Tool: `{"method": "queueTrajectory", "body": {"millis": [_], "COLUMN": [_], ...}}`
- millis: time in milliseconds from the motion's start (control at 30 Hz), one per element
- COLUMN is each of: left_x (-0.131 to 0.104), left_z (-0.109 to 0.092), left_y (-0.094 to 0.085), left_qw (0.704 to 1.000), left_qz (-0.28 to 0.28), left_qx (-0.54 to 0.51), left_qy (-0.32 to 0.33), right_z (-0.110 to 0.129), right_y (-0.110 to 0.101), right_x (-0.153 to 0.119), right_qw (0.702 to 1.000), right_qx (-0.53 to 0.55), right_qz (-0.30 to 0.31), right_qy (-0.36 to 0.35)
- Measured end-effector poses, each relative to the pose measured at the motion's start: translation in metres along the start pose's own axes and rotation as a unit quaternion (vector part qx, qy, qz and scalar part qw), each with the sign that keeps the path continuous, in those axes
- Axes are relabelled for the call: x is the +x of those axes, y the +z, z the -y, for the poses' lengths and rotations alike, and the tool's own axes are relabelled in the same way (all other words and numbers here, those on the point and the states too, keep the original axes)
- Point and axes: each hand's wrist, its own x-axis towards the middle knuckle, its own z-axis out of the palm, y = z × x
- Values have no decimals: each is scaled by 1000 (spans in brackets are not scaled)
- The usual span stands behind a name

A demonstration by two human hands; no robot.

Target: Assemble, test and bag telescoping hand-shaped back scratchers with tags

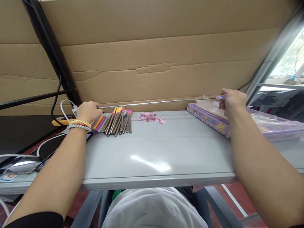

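Note:
A telescopic back scratcher (154, 102) is stretched out level above the back of the table, between my two hands. My left hand (89, 111) is closed round its left end, with the knuckles up. My right hand (234, 100) grips the purple piece at the other end; the fingers hide part of it. Just right of my left hand lies a pile of back scratchers (116, 123) with metal tubes and yellow, pink and blue hand-shaped heads. Small pink printed labels (149, 117) are scattered beside the pile. Under my right hand is a purple printed box (209, 118) with clear plastic bags.
Coloured handles (99, 123) lie beside my left wrist. White cables (49, 141) and a dark device (53, 148) are at left. Cardboard (166, 72) stands along the back of the grey table (154, 148). A black metal post (52, 53) rises at the left.

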Motion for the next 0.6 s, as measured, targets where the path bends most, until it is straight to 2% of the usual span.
{"method": "queueTrajectory", "body": {"millis": [200, 400, 600], "left_x": [0, -1, -3], "left_z": [-6, -13, -21], "left_y": [3, 4, 1], "left_qw": [999, 999, 998], "left_qz": [-9, 3, 12], "left_qx": [-12, 1, 7], "left_qy": [32, 43, 60], "right_z": [-3, -5, -6], "right_y": [-4, -4, 0], "right_x": [5, 7, 5], "right_qw": [999, 997, 998], "right_qx": [-5, -17, -28], "right_qz": [-39, -76, -54], "right_qy": [17, 3, 2]}}
